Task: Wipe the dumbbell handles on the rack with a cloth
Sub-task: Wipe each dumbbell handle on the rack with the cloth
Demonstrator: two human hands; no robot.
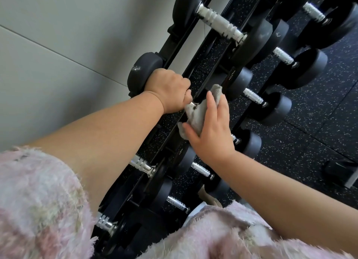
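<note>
On the upper rail of the rack (175,121), the left hand (170,90) was clenched around a dumbbell handle (192,104), steadying a likely heavy, rigid weight, while the right hand (213,127), fingers spread, pressed the soft, limp cloth (195,115) against that handle's bare end.

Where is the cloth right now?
Mid-frame in the head view, the cloth lies under the right hand, pressed on a dumbbell handle beside the left hand.

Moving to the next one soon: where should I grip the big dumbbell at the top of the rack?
Grip the big dumbbell by its ribbed metal handle, coming from the open front side. The handle is the only narrow part, fully exposed between the two wide black heads, which are too broad to wrap.
</note>
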